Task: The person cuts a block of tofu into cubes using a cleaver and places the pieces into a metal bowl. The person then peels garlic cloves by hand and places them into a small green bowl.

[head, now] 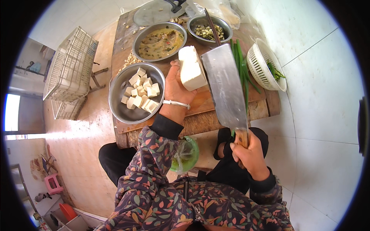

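Observation:
A block of white tofu (192,68) rests in my left hand (178,86), palm up, above the near part of a wooden cutting board (199,101). My right hand (251,153) grips the wooden handle of a cleaver (227,86), its broad steel blade pointing away from me, just right of the tofu. Left of my left hand stands a steel bowl (114,99) holding tofu cubes (141,91). Green onion stalks (238,57) lie behind and to the right of the blade.
Farther back are a steel bowl of soupy food (160,43), a bowl of chopped vegetables (209,31) with chopsticks and a glass lid (157,13). A white plastic colander (261,72) stands by the wall at right. Below the table edge is a green bucket (192,151).

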`<state>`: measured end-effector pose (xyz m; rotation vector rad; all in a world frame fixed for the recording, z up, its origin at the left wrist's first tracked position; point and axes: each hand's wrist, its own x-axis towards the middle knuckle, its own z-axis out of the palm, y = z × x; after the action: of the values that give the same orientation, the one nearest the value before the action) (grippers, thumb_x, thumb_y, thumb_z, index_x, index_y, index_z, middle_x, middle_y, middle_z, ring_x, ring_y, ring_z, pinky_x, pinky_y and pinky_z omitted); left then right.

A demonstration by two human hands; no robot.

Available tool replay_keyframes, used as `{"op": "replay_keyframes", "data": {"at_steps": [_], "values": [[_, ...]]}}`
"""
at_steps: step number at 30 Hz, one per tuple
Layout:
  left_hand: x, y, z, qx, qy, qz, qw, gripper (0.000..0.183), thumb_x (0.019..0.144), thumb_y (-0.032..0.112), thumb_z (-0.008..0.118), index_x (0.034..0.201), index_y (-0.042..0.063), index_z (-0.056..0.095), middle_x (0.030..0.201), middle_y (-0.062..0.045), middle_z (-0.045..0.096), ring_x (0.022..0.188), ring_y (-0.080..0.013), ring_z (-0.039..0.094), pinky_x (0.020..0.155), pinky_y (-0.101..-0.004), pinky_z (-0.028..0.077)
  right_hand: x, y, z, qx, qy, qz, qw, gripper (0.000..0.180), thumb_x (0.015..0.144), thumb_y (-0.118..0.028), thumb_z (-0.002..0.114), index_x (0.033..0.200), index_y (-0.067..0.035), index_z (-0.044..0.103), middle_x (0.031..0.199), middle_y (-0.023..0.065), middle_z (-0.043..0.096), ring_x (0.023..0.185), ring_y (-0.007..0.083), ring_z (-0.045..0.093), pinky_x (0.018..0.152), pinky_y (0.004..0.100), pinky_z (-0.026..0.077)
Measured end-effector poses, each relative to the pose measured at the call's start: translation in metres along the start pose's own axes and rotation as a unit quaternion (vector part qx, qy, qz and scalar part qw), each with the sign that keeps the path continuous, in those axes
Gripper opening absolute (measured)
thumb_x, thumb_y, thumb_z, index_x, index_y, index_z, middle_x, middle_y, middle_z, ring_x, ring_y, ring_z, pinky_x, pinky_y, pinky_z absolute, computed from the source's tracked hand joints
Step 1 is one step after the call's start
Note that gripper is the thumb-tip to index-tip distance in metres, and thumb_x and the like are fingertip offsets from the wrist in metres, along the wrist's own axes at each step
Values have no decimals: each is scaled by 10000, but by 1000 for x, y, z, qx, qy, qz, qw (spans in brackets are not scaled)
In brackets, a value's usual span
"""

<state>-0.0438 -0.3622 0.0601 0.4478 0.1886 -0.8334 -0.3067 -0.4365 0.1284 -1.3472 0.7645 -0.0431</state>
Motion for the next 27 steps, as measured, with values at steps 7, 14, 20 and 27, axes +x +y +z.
{"op": "replay_keyframes", "data": {"at_steps": [7, 14, 20, 27], "values": [[-37, 25, 25, -88, -175, 4, 981, 532, 1026, 423, 380, 1440, 92, 424, 1427, -183, 481, 1316, -401, 458, 1062, -580, 406, -29, 7, -4, 78, 51, -31, 995, 159, 850, 39, 593, 904, -63, 483, 667, 11, 497, 493, 104, 489, 467, 248, 406], [-93, 72, 27, -36, -315, 14, 948, 679, 989, 545, 422, 1502, 109, 330, 1536, -218, 324, 1395, -415, 359, 1120, -650, 298, -23, 15, 12, 104, 22, -32, 994, 167, 848, 50, 580, 936, -66, 498, 679, 31, 514, 478, 121, 481, 460, 261, 420], [-113, 73, -14, 35, -230, 35, 972, 704, 978, 577, 418, 1484, 94, 342, 1443, -167, 456, 1304, -376, 480, 1071, -576, 404, -23, 10, 39, 77, -15, -17, 997, 161, 854, 40, 587, 938, -64, 498, 684, 32, 515, 484, 119, 485, 463, 257, 421], [-105, 112, -28, 5, -163, 79, 983, 771, 947, 686, 359, 1384, 61, 470, 1238, -157, 612, 1141, -324, 601, 1001, -494, 481, -19, -18, 75, -23, -21, -88, 996, 151, 862, 38, 611, 927, -39, 498, 674, 6, 510, 528, 85, 503, 488, 243, 417]]}}
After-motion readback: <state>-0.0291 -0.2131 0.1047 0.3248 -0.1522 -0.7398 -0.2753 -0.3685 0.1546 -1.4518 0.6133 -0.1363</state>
